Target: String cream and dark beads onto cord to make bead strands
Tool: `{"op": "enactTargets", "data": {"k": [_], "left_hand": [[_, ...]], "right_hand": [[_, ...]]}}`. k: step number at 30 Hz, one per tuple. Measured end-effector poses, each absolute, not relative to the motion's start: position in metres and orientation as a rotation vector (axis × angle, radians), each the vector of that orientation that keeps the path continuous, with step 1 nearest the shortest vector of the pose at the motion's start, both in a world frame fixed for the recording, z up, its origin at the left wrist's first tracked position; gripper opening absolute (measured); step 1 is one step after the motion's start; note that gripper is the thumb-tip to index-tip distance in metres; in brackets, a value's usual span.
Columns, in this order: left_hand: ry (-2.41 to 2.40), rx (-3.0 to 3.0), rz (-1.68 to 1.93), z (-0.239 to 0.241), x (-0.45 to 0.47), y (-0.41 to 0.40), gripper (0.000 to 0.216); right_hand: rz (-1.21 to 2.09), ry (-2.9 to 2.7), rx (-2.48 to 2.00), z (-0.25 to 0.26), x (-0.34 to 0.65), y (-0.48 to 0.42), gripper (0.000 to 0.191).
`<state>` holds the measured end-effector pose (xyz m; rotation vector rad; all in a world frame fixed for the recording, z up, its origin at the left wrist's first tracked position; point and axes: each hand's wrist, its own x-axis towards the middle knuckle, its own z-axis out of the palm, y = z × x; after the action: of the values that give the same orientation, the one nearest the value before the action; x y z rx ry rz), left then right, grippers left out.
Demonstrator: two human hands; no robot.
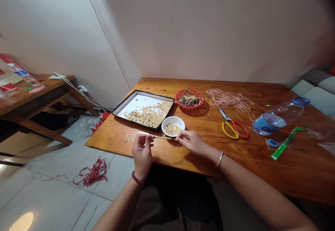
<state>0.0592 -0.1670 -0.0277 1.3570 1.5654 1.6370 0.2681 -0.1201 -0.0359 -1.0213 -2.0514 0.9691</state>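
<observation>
A short strand of pale beads (162, 137) on a thin cord is stretched between my two hands over the near edge of the wooden table (199, 154). My left hand (142, 152) pinches its left end with fingers closed. My right hand (191, 142) pinches its right end. Just behind the strand stands a small white bowl (173, 126) holding pale beads. A black-rimmed tray (143, 109) with several loose pale and dark beads lies behind the bowl to the left.
A red basket (190, 99) of dark beaded pieces, a tangle of pink cord (227, 99), yellow-and-red scissors (232, 126), a lying plastic bottle (278, 115), its blue cap (272, 143) and a green strip (285, 143) are on the table. Red cord (91, 173) lies on the floor; another table (34, 94) stands left.
</observation>
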Motion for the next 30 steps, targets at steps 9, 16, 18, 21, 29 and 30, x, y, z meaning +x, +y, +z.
{"op": "enactTargets", "data": {"k": [9, 16, 18, 21, 29, 30], "left_hand": [[1.541, 1.419, 1.599, -0.0318, 0.0608, -0.1689, 0.022], [1.555, 1.377, 1.609, -0.0260, 0.0611, -0.1693, 0.025], [1.527, 1.367, 1.619, -0.0252, 0.0617, -0.1695, 0.024], [1.531, 1.378, 1.637, -0.0263, 0.0626, -0.1700, 0.024], [1.539, 1.391, 1.630, -0.0246, 0.0630, -0.1704, 0.025], [1.553, 1.383, 1.637, -0.0237, 0.0623, -0.1698, 0.025]], "right_hand": [[0.942, -2.080, -1.020, -0.0299, 0.2660, -0.1238, 0.020], [0.935, -2.068, -1.018, -0.0290, 0.2655, -0.1252, 0.021], [0.955, -2.052, -1.020, -0.0287, 0.2650, -0.1254, 0.022], [0.987, -2.036, -1.019, -0.0278, 0.2641, -0.1261, 0.024], [0.982, -2.032, -1.026, -0.0313, 0.2643, -0.1260, 0.020], [0.971, -2.035, -1.026, -0.0320, 0.2648, -0.1255, 0.018]]}}
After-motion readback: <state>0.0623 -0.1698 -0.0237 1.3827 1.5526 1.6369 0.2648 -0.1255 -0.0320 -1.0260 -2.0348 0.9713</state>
